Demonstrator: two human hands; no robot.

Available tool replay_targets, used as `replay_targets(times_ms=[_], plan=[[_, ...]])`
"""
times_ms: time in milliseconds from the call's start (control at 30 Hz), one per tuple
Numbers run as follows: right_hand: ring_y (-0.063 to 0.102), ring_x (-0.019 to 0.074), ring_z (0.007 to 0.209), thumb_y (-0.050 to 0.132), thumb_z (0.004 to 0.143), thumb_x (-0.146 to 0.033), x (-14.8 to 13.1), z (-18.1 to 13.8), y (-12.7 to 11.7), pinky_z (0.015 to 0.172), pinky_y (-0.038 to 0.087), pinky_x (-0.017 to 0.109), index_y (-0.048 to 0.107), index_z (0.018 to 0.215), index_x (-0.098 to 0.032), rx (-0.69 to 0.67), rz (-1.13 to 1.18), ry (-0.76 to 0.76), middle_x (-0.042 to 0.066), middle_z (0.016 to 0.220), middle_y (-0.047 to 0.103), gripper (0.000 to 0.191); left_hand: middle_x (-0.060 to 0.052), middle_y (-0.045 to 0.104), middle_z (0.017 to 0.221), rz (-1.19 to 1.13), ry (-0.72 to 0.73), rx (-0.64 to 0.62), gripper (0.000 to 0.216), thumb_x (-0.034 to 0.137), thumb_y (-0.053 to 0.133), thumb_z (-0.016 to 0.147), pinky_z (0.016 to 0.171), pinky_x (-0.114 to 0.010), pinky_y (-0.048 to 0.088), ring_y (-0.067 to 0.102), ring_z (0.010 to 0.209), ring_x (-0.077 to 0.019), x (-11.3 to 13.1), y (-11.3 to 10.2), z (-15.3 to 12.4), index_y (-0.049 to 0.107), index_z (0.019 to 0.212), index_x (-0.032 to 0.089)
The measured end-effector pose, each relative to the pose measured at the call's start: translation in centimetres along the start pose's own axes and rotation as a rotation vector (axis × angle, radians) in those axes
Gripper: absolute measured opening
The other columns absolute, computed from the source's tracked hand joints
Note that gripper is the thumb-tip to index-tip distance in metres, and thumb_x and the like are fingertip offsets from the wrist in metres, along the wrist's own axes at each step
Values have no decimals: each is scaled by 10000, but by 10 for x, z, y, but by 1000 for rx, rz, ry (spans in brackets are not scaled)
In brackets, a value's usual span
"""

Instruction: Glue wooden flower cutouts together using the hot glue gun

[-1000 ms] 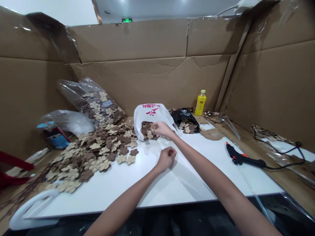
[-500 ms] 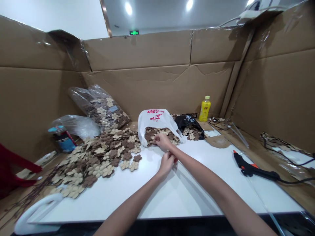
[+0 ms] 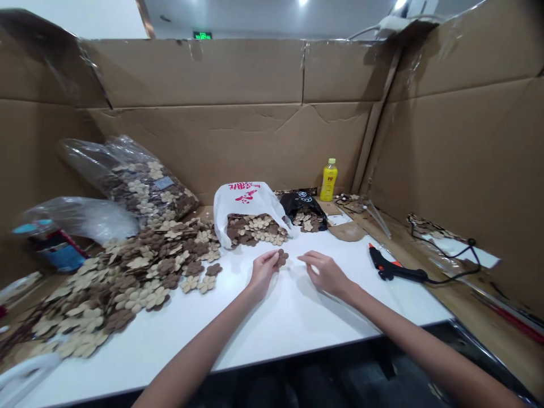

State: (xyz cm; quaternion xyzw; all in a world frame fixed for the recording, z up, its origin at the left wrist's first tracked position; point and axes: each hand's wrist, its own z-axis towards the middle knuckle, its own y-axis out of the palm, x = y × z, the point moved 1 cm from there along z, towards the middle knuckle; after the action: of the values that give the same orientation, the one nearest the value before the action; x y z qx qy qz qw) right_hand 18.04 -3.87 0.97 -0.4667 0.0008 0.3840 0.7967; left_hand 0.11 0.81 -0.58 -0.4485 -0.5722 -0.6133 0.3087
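Note:
My left hand (image 3: pixel 263 270) pinches a small brown flower-shaped wooden piece (image 3: pixel 281 259) just above the white tabletop (image 3: pixel 272 323). Close to its right, my right hand (image 3: pixel 325 272) hovers low over the table with its fingers loosely curled and nothing visible in them. Just behind both hands lies a white plastic bag (image 3: pixel 246 198) open toward me, full of brown and tan flower pieces. A big loose heap of the same flower pieces (image 3: pixel 140 272) spreads over the table's left side.
A clear bag of flower pieces (image 3: pixel 136 181) leans at the back left. A black bag (image 3: pixel 304 204) and a yellow bottle (image 3: pixel 328 180) stand at the back. A black glue gun (image 3: pixel 393 269) with its cord lies to the right. Cardboard walls (image 3: pixel 255 124) enclose the table.
My right hand has pulled back from the white bag's mouth to the table. My left hand now pinches a brown flower piece. The camera view has shifted.

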Motion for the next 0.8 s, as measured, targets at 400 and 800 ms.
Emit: replay_targets(times_ms=[400, 800], plan=[[558, 300, 872, 433, 667, -42, 86, -123, -107, 686, 392, 377, 532, 1139, -116, -232, -883, 648, 157, 883, 618, 487, -140, 684, 936, 20, -13, 20, 237, 208, 675, 685, 829, -336, 448, 636, 815, -193, 1, -1, -1, 675, 898, 103], [569, 203, 733, 471, 695, -217, 30, -53, -65, 622, 379, 268, 584, 906, -220, -15, -71, 440, 37, 833, 634, 239, -139, 682, 937, 11, -2, 29, 201, 189, 667, 686, 864, -366, 445, 637, 837, -205, 1, -1, -3, 685, 867, 104]])
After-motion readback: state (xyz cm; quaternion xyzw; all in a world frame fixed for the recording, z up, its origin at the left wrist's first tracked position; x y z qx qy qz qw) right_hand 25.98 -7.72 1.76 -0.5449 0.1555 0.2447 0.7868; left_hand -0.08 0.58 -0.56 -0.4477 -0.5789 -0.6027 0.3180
